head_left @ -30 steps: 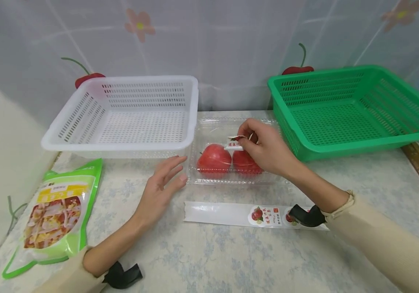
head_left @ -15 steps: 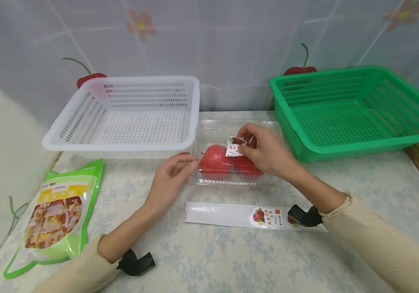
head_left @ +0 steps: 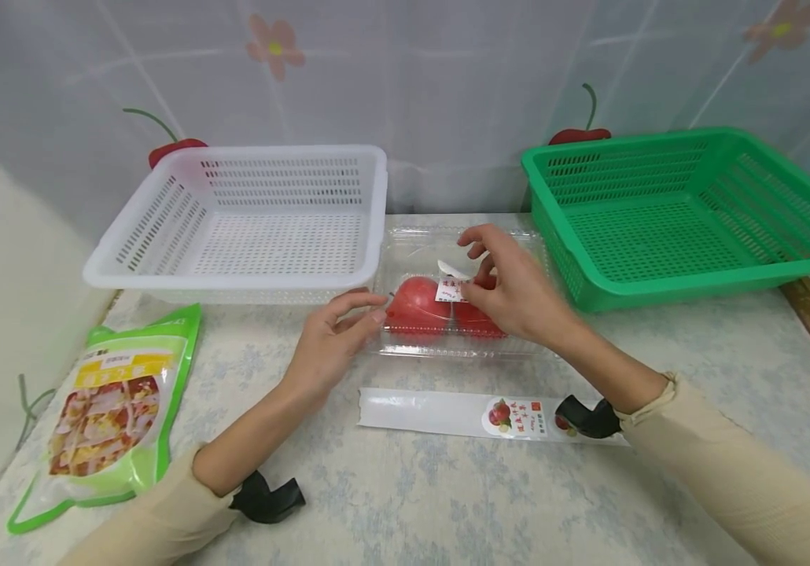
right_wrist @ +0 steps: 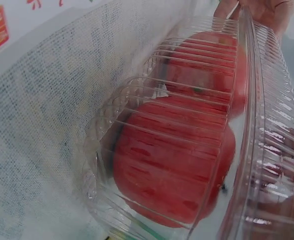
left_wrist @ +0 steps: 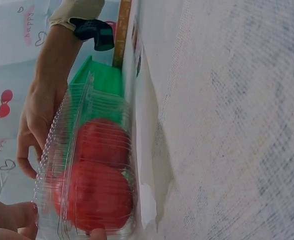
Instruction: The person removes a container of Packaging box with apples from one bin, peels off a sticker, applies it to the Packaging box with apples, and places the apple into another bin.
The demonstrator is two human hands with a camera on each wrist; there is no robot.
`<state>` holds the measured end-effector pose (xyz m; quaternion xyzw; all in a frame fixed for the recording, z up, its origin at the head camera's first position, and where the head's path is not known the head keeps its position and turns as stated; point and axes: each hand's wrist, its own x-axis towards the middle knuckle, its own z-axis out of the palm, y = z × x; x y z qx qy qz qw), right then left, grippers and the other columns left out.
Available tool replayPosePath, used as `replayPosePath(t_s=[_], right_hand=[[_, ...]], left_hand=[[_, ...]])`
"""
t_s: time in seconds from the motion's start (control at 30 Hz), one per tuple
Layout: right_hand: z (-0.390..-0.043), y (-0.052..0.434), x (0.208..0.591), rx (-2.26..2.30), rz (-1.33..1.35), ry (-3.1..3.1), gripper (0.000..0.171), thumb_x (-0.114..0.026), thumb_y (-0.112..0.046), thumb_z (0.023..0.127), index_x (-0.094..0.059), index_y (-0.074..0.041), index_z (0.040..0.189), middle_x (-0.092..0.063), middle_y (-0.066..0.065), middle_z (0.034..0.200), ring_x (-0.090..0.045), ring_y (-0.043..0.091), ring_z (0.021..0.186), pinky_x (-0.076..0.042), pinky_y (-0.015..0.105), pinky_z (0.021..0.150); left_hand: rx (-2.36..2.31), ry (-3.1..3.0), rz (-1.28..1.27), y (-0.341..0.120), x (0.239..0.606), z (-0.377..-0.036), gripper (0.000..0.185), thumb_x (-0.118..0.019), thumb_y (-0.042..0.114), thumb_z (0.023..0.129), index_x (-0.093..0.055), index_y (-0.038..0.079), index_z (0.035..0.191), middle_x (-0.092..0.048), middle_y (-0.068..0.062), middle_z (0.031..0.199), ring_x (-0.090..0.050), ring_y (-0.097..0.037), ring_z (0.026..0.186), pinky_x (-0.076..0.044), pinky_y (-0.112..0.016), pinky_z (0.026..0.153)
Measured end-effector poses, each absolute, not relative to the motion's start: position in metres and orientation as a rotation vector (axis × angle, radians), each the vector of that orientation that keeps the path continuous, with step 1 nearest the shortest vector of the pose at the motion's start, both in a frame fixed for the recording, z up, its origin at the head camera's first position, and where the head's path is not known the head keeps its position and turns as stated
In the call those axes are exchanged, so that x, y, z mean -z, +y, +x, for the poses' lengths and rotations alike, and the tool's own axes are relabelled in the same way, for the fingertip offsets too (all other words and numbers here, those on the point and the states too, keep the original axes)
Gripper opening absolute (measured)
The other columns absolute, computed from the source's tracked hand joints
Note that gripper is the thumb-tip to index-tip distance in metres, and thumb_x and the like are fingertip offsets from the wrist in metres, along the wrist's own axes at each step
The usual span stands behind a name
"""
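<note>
A clear plastic fruit box [head_left: 405, 348] with two red apples [head_left: 415, 303] inside lies closed between the two baskets. Over its lid, my right hand [head_left: 518, 295] pinches a small apple label sticker [head_left: 449, 290] between thumb and index finger, the other fingers raised. The lower part of the sticker lies against the lid, while its upper edge curls up white. At the box's left end, my left hand [head_left: 320, 346] holds the edge with fingertips and thumb. In the left wrist view, the apples [left_wrist: 99, 195] show through the ridged wall, and the right hand [left_wrist: 39, 112] is above the lid.
A strip of backing paper [head_left: 412, 409] with more apple stickers lies in front of the box. A white basket [head_left: 235, 279] stands back left, a green basket [head_left: 631, 287] back right. A green-edged food bag [head_left: 108, 417] lies at the left.
My left hand has moved right and up to the box's left edge. The sticker in my right hand has come down onto the lid, and its upper edge now curls.
</note>
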<state>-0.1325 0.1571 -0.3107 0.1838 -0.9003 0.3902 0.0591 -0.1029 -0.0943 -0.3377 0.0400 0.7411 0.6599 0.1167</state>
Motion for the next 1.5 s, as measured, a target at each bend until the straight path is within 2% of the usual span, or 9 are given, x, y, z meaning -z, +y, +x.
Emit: replayPosePath(t_s=[0.13, 0.27, 0.33, 0.47, 0.67, 0.87, 0.97, 1.23, 1.5], right_hand=[[-0.132, 0.158, 0.314, -1.087, 0.691, -2.691, 0.018, -0.066, 0.004, 0.085, -0.063, -0.005, 0.1, -0.056, 0.012, 0.107, -0.056, 0.024, 0.082, -0.05, 0.039, 0.071], [-0.132, 0.156, 0.315, -1.021, 0.734, -2.699, 0.014, -0.064, 0.005, 0.086, -0.072, -0.007, 0.085, -0.059, 0.011, 0.104, -0.057, 0.026, 0.089, -0.049, 0.04, 0.074], [-0.132, 0.155, 0.314, -0.977, 0.717, -2.726, 0.013, -0.065, 0.002, 0.087, -0.075, -0.006, 0.088, -0.061, 0.013, 0.109, -0.058, 0.029, 0.097, -0.05, 0.042, 0.079], [-0.13, 0.152, 0.312, -0.808, 0.657, -2.796, 0.02, -0.069, -0.01, 0.09, -0.076, -0.003, 0.107, -0.059, 0.018, 0.128, -0.053, 0.035, 0.114, -0.047, 0.049, 0.09], [-0.127, 0.148, 0.312, -0.531, 0.613, -2.852, 0.037, -0.069, -0.028, 0.092, -0.071, -0.008, 0.123, -0.05, 0.022, 0.142, -0.045, 0.04, 0.124, -0.042, 0.054, 0.096], [-0.13, 0.149, 0.315, -0.578, 0.624, -2.862, 0.044, -0.07, -0.033, 0.091, -0.068, -0.007, 0.127, -0.049, 0.024, 0.143, -0.026, 0.042, 0.142, -0.017, 0.06, 0.114], [-0.13, 0.149, 0.315, -0.596, 0.618, -2.882, 0.049, -0.069, -0.036, 0.091, -0.065, -0.007, 0.131, -0.046, 0.024, 0.145, -0.02, 0.043, 0.144, -0.012, 0.059, 0.115], [-0.132, 0.152, 0.312, -0.536, 0.645, -2.993, 0.059, -0.061, -0.042, 0.096, -0.053, -0.009, 0.143, -0.03, 0.024, 0.155, -0.013, 0.045, 0.145, -0.014, 0.061, 0.114], [-0.135, 0.161, 0.301, -0.721, 0.734, -3.159, 0.063, -0.055, -0.035, 0.1, -0.034, -0.008, 0.153, -0.009, 0.021, 0.162, 0.009, 0.039, 0.148, -0.006, 0.065, 0.113]], left_hand=[[-1.921, 2.182, 0.105, -0.096, 0.339, -0.103, 0.03, -0.066, 0.013, 0.094, -0.067, 0.006, 0.124, -0.041, 0.0, 0.147, -0.055, -0.025, 0.122, -0.05, -0.04, 0.094], [-1.932, 2.17, 0.11, -0.097, 0.34, -0.103, 0.031, -0.069, 0.013, 0.093, -0.067, 0.005, 0.123, -0.039, -0.001, 0.149, -0.054, -0.026, 0.124, -0.05, -0.042, 0.095], [-1.948, 2.16, 0.112, -0.096, 0.34, -0.102, 0.031, -0.069, 0.012, 0.092, -0.067, 0.004, 0.123, -0.039, -0.001, 0.149, -0.054, -0.026, 0.124, -0.05, -0.042, 0.095], [-1.969, 2.154, 0.109, -0.095, 0.339, -0.101, 0.031, -0.07, 0.011, 0.092, -0.068, 0.003, 0.122, -0.041, -0.001, 0.148, -0.055, -0.026, 0.122, -0.052, -0.04, 0.092], [-1.983, 2.149, 0.117, -0.092, 0.339, -0.101, 0.03, -0.07, 0.01, 0.091, -0.068, 0.003, 0.12, -0.042, -0.002, 0.147, -0.056, -0.029, 0.121, -0.053, -0.037, 0.088], [-1.949, 2.174, 0.101, -0.093, 0.339, -0.101, 0.029, -0.07, 0.011, 0.092, -0.068, 0.005, 0.12, -0.042, -0.001, 0.147, -0.055, -0.028, 0.122, -0.053, -0.037, 0.088], [-1.935, 2.185, 0.086, -0.093, 0.337, -0.101, 0.028, -0.07, 0.011, 0.092, -0.069, 0.005, 0.119, -0.043, 0.0, 0.146, -0.056, -0.027, 0.121, -0.053, -0.036, 0.087], [-1.922, 2.186, 0.054, -0.093, 0.336, -0.101, 0.028, -0.07, 0.013, 0.092, -0.069, 0.007, 0.119, -0.043, 0.001, 0.145, -0.056, -0.026, 0.119, -0.053, -0.037, 0.087], [-1.945, 2.172, 0.044, -0.093, 0.337, -0.101, 0.028, -0.07, 0.012, 0.092, -0.069, 0.006, 0.119, -0.045, 0.002, 0.142, -0.058, -0.023, 0.115, -0.052, -0.036, 0.087]])
